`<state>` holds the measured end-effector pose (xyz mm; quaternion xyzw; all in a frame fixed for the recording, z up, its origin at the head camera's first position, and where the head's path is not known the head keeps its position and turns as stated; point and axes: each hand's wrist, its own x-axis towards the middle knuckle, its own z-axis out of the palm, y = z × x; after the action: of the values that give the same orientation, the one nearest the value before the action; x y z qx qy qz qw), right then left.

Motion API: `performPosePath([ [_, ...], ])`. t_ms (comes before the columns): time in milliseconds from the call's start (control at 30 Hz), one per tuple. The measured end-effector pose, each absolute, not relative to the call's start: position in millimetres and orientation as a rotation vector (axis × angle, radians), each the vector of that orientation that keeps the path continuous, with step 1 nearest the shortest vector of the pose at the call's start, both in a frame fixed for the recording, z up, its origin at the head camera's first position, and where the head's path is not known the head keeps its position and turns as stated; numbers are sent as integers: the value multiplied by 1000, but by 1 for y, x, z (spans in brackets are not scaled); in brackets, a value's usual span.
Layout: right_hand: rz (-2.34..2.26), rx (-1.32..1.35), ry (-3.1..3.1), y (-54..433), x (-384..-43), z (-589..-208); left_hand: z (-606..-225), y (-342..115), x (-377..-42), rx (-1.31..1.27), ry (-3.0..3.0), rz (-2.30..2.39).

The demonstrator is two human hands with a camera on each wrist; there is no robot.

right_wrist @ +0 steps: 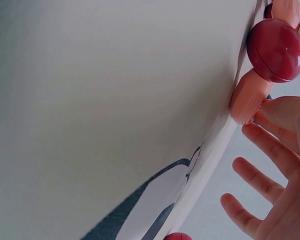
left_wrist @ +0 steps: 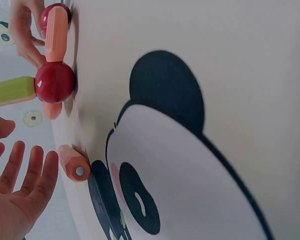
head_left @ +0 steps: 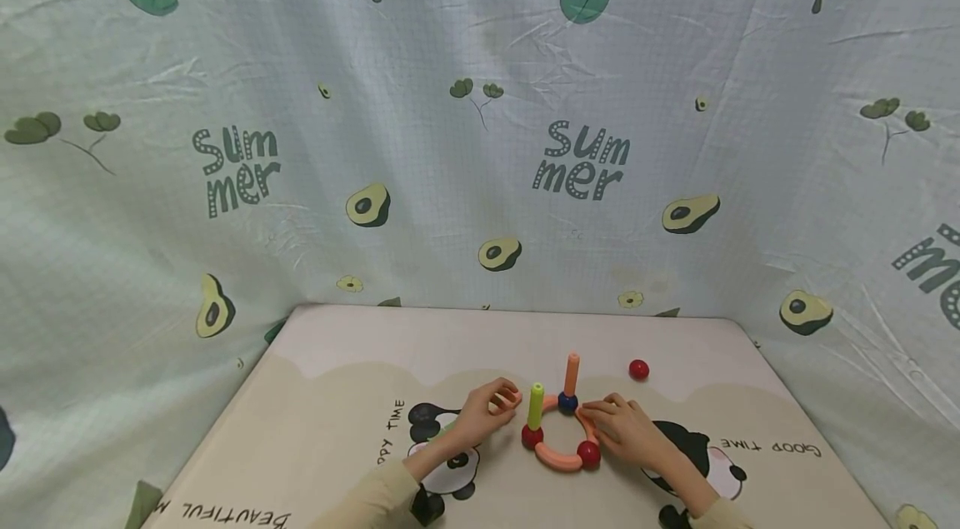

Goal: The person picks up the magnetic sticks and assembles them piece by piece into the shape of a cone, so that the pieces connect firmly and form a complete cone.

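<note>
Three balls and curved orange rods form a ring on the table: a dark blue ball point(head_left: 567, 404), a left red ball point(head_left: 532, 436) and a right red ball point(head_left: 588, 455). A yellow-green rod point(head_left: 536, 406) stands on the left red ball, and an orange rod point(head_left: 572, 375) rises from the blue one. My right hand point(head_left: 626, 431) pinches the right curved orange rod point(right_wrist: 251, 97) between thumb and index finger, other fingers spread. Left of the ring, my left hand point(head_left: 486, 412) holds nothing, fingers loosely bent. Beside its fingertips lies a loose orange rod point(left_wrist: 75, 164) with a metallic end.
A loose red ball point(head_left: 639, 369) lies behind the ring, to the right. The pale tabletop point(head_left: 315, 412) carries printed pandas and lettering. A patterned curtain point(head_left: 420, 146) hangs behind the table and along its sides.
</note>
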<state>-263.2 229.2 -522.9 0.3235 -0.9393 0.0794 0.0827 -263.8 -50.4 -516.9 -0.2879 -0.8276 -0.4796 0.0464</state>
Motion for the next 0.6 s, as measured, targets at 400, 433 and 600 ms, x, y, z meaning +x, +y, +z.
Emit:
performPosePath([
  [400, 250, 949, -2829, 229, -264, -523, -515, -62, -267, -895, -2663, -869],
  [433, 248, 951, -2827, 229, -264, -523, -515, -62, -267, -897, -2658, -802],
  [600, 234, 963, -2821, 230, -265, -524, -515, -63, -268, -891, -2621, -466],
])
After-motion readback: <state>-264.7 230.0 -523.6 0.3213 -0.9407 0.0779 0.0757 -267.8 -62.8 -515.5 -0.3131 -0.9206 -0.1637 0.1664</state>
